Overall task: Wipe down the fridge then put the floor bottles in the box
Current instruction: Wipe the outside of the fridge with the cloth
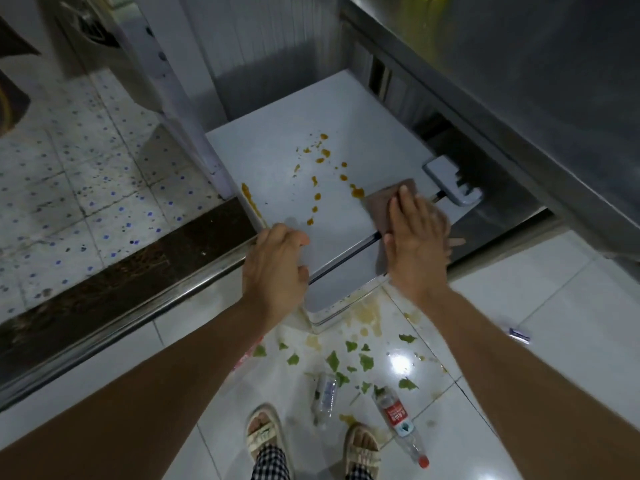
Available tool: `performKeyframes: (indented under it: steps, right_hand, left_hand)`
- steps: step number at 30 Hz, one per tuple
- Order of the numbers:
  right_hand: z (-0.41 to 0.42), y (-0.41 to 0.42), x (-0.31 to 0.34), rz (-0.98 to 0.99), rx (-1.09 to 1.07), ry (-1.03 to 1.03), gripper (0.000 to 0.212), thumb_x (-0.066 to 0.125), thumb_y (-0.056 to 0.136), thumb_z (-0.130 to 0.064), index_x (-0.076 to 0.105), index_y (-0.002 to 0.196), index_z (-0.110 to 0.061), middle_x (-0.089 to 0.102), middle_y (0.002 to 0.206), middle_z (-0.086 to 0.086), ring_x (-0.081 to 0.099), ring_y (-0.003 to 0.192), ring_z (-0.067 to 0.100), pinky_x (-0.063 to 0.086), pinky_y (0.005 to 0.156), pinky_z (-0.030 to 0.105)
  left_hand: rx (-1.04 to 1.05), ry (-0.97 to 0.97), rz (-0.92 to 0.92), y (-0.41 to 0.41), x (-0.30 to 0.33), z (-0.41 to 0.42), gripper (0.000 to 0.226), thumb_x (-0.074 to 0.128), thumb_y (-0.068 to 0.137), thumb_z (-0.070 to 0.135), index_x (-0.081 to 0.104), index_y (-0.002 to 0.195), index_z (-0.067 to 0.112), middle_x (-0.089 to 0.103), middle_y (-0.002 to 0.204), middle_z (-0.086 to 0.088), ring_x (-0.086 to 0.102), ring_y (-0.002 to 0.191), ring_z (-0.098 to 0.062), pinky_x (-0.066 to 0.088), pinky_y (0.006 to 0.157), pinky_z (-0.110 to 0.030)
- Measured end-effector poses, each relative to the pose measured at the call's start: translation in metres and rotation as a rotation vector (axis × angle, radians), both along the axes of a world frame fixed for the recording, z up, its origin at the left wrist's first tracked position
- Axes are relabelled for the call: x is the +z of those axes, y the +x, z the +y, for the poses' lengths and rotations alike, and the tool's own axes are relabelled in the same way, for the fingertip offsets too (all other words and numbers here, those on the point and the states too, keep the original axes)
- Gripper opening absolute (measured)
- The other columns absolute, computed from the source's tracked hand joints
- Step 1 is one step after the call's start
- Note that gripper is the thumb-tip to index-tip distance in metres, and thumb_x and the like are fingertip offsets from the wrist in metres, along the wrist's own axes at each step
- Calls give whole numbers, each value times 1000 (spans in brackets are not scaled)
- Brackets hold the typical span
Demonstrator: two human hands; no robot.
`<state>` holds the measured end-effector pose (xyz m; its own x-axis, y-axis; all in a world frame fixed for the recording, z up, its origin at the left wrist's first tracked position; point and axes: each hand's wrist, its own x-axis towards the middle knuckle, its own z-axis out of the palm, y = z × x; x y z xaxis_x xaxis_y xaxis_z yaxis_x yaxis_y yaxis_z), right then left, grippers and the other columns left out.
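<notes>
The white top of a small fridge (277, 161) lies below me, spattered with orange-brown stains (323, 155). My right hand (415, 233) presses flat, fingers straight, on a brown cloth (384, 206) at the top's right front edge. My left hand (277, 261) rests at the left front edge, fingers curled over the rim. On the white floor tiles near my feet lie two clear plastic bottles: one with a pale label (325, 398) and one with a red label and red cap (401, 422).
Green leaf scraps (349, 362) and yellowish spill marks (363, 317) litter the floor before the fridge. A steel counter (519, 81) overhangs at right. A dark doorsill (121, 271) and a speckled tile floor lie at left. A grey hinge bracket (450, 181) sits beside the cloth.
</notes>
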<state>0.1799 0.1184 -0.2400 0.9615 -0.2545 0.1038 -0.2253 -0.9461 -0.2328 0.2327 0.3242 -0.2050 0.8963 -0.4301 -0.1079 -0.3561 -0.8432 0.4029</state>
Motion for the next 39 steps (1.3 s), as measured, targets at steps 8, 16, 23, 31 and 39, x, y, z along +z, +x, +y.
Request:
performKeyframes:
  steps: [8,16,23,31,39]
  right_hand:
    - [-25,-12,-7,7,176,34,49,31,98,-25,34,145,-9,29,154,9,21,145,26,19,118,47]
    - [-69,11,-8,25,48,-5,58,44,95,-22,23,148,-11,15,158,8,7,146,27,9,119,46]
    - [-69,-9,-3,-253,51,105,42,74,68,11,66,110,5,65,116,22,60,106,41,58,79,49]
    - [-97,29,14,13,4,-88,56,46,97,-33,31,147,-13,25,155,16,23,141,36,25,115,49]
    - [-99,89,-1,169,112,-202,60,23,99,-42,5,152,-18,6,160,10,9,147,30,14,116,46]
  left_hand:
    - [-88,109,-109,10,2,-54,45,66,79,26,51,121,22,51,122,1,44,114,-21,34,94,-34]
    - [-153,170,-131,12,0,-79,48,60,83,26,47,130,30,46,125,5,39,115,-19,29,95,-31]
    - [-174,201,-135,20,6,-90,50,65,80,28,49,128,27,44,128,7,36,117,-18,28,94,-30]
    - [-196,157,-116,29,4,-87,59,70,74,33,49,128,25,46,127,6,38,114,-19,29,90,-30]
    - [-219,79,-156,39,-3,-77,61,80,60,42,59,114,24,56,110,7,46,102,-18,25,77,-27]
